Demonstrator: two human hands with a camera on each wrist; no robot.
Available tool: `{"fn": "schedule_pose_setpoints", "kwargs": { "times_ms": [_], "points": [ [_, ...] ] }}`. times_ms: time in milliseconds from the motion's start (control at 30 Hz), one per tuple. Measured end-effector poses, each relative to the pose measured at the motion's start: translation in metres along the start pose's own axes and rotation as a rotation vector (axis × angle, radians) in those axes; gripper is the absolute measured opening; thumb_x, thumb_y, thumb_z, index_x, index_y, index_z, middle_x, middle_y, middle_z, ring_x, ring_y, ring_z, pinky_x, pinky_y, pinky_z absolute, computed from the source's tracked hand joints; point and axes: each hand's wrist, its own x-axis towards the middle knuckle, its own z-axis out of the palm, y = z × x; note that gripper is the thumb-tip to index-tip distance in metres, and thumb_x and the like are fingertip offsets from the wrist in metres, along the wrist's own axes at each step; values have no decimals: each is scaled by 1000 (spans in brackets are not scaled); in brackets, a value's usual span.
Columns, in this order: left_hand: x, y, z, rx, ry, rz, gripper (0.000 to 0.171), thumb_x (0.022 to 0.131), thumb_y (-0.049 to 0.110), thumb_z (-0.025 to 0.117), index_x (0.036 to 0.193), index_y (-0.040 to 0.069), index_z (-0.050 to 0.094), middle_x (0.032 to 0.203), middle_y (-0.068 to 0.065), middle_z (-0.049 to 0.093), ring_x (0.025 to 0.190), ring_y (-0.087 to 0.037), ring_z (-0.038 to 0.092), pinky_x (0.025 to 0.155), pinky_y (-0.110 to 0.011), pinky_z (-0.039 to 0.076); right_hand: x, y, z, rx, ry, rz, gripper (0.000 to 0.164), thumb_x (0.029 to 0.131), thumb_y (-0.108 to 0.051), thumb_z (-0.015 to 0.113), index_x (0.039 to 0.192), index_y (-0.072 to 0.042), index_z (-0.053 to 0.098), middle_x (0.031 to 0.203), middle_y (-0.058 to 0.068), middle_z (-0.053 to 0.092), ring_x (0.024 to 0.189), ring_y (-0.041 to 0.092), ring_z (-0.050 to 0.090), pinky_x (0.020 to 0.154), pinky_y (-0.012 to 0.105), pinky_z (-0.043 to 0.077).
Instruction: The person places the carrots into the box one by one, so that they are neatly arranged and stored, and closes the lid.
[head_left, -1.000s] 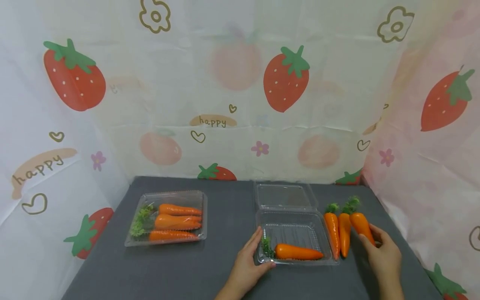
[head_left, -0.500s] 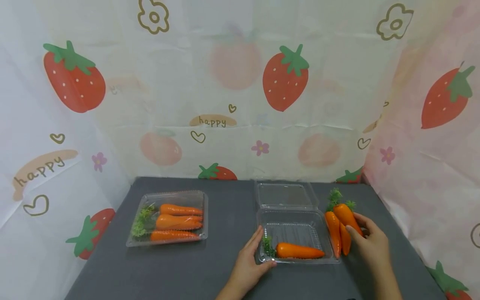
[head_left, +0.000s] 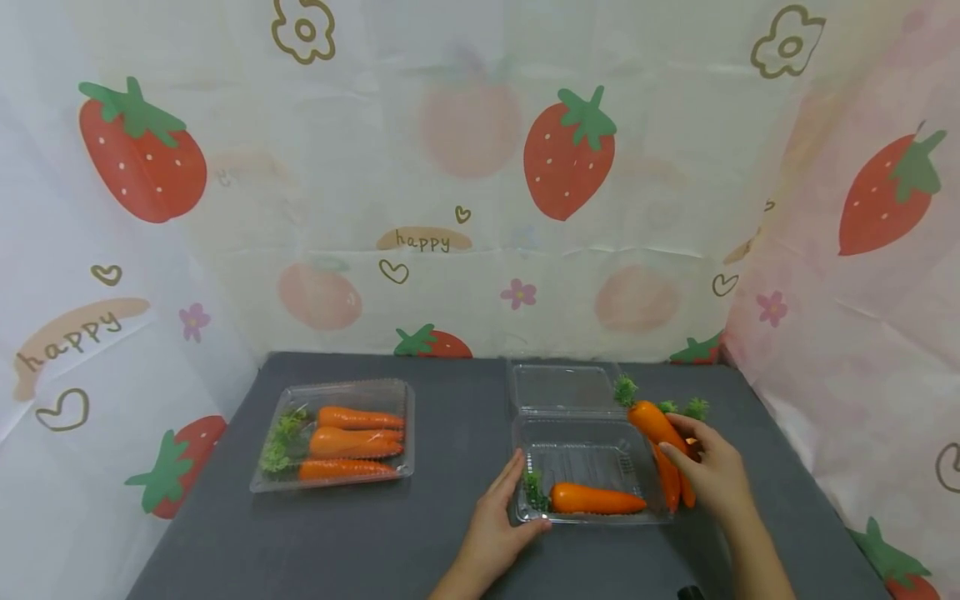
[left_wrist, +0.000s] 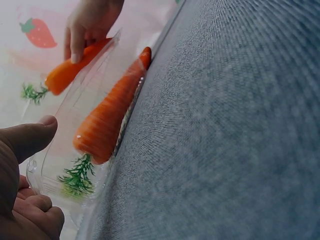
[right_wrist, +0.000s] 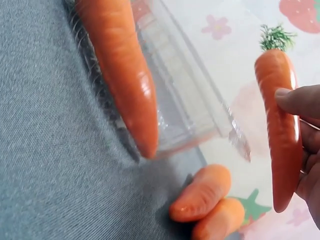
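Held glossy orange carrot with a leafy green top [head_left: 654,425]: off the table, at 2 o'clock of the clear plastic hinged tray's base [head_left: 585,454], leaves aimed between 10 and 11. Right hand [head_left: 712,471] has it in a narrow grip, thumb one side, fingers the other. Left hand [head_left: 495,521] at the tray's 8 o'clock corner, grip wide, thumb and fingers spread and touching, seemingly steadying it.

Step, I'd judge: carrying this carrot over to the tray. Next move probably calls for clearing the rim, turning the leaves to 9 o'clock and laying it beside the orange carrot already inside [head_left: 596,498] (that one lies along the 6 o'clock wall).

Farther out: two loose orange carrots [right_wrist: 200,192] on the grey table [head_left: 450,433] at 3 o'clock, partly hidden; closed clear pack of three carrots [head_left: 256,486] well apart at 9.

Versus half a second ago: held carrot shifted toward 10 o'clock, uncovering the loose carrots' leaves; left hand and inside carrot look unchanged.
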Motion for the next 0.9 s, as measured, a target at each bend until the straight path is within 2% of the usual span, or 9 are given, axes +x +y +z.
{"fn": "schedule_pose_setpoints", "kwargs": {
  "times_ms": [233, 600, 900],
  "points": [
    [1, 0, -1, 7, 1, -4, 99, 74, 14, 91, 159, 11, 39, 165, -9, 35, 148, -32, 39, 119, -44, 35, 6, -13, 5, 4, -62, -56, 48, 97, -29, 73, 140, -12, 61, 123, 11, 65, 105, 25, 61, 82, 28, 55],
    [1, -1, -1, -7, -5, -12, 98, 75, 14, 91, 158, 9, 40, 165, -10, 35, 148, -33, 39, 116, -45, 39, 12, -25, 25, 59, -100, -161, 45, 92, -12, 77, 135, -9, 64, 119, 10, 64, 102, 24, 60, 80, 25, 57],
    [1, 1, -1, -16, -16, -14, 97, 76, 14, 91, 158, 8, 40, 166, -10, 34, 148, -33, 38, 115, -45, 40, 18, -31, 40, 67, -162, -201, 43, 92, -14, 78, 133, -12, 65, 121, 8, 65, 105, 24, 63, 84, 31, 58]
  ]
}}
